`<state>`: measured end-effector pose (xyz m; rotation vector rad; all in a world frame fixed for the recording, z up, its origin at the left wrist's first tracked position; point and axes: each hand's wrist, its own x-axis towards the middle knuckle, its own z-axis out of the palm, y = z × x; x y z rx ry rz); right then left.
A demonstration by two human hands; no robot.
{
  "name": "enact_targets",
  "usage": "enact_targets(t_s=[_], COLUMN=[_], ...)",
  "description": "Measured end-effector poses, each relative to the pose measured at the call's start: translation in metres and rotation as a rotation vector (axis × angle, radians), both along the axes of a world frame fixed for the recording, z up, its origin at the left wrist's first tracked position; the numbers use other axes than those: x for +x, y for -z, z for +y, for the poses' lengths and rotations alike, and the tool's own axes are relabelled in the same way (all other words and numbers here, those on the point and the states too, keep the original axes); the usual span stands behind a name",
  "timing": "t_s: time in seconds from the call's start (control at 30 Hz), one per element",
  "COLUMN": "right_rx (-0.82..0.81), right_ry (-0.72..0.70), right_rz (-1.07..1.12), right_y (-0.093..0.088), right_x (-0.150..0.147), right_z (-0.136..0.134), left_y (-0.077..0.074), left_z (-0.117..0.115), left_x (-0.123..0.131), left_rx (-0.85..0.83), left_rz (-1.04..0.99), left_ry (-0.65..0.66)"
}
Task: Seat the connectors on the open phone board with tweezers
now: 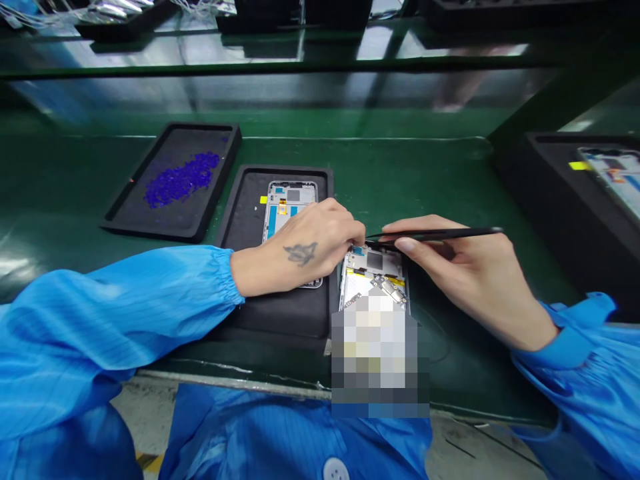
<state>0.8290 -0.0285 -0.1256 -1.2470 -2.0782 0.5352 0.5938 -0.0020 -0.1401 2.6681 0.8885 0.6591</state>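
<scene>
My left hand point(313, 247) lies across a silver phone frame point(291, 208) with exposed blue and grey parts, which sits in a black foam tray point(280, 320). Its fingertips reach the top edge of a second opened phone point(374, 273), which lies on the green bench. My right hand point(463, 270) grips slim black tweezers point(440, 233), their tip at that phone's top edge. A pixelated patch hides the phone's lower part. My left fingers are partly hidden, so I cannot tell whether they hold anything.
A black tray point(150, 200) holds a heap of small blue pieces point(183, 179) at the left. Another black tray point(545, 200) at the right carries a phone frame point(613, 177). A glossy green shelf point(300, 50) runs behind the green bench point(360, 160), with dark trays on it.
</scene>
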Motion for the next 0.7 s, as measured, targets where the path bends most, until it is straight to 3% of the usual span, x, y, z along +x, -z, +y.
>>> enact_targets(t_s=[0.13,0.23,0.37,0.47,0.57,0.7], right_rx=[-0.21,-0.375,-0.422,-0.38,-0.344,-0.33], right_ry=[-0.009,-0.037,-0.072,-0.104,-0.135,-0.158], right_rz=[0.257,0.444,0.505,0.515,0.518,0.543], right_y=[0.002,0.007,0.012,0.015,0.018,0.023], right_x=[0.004,0.008,0.008,0.006,0.006,0.009], right_z=[0.013,0.022,0.029,0.03,0.031,0.029], left_y=[0.0,-0.011,-0.025,-0.018,-0.001,0.016], left_z=[0.002,-0.006,-0.049,-0.095,-0.129,-0.141], left_x=[0.0,0.003,0.005,0.003,0.004,0.012], left_rx=[0.041,0.169,0.382,0.384,0.458,0.631], left_rz=[0.005,0.04,0.165,0.283,0.37,0.357], left_ry=[0.02,0.026,0.192,0.363,0.288,0.1])
